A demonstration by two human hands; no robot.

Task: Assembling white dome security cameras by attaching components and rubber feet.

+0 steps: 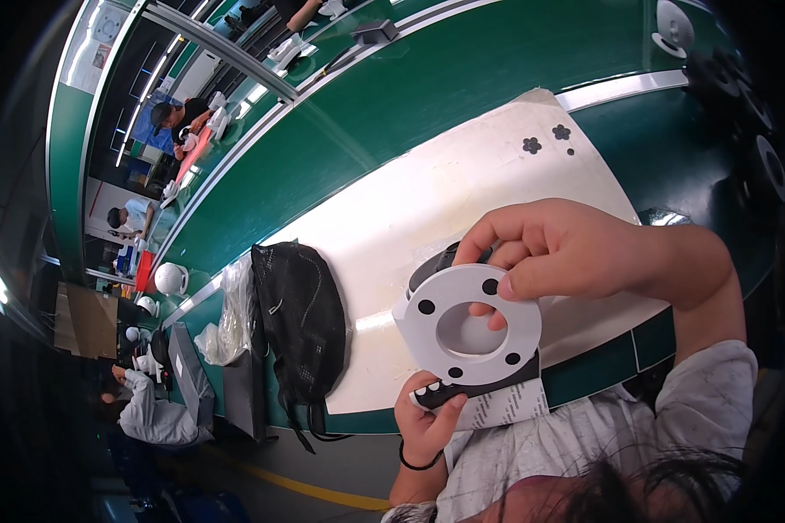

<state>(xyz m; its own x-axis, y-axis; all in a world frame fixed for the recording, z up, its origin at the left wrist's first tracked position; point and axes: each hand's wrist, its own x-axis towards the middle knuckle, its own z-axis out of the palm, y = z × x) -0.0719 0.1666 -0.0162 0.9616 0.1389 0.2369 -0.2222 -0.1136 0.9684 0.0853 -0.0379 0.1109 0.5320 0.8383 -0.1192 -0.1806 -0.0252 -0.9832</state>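
A flat white ring (519,334) with a round hole and several black dots on its face is held up in front of me. My right hand (554,253) grips its upper right edge, thumb on the face, and some fingertips show through the hole. Behind and below the ring is a black object (497,380), mostly hidden, so its kind cannot be told. My left hand (429,417) is closed on its lower left end, near small white spots. Under it hangs a white sheet with printed lines (508,406).
A white mat (384,227) covers the green bench (358,131). A black mesh bag (298,314) and clear plastic bags (231,318) lie to the left. Black flower-shaped pieces (532,146) rest on the mat's far right. Dark parts with white rings (769,166) crowd the right edge; people work beyond.
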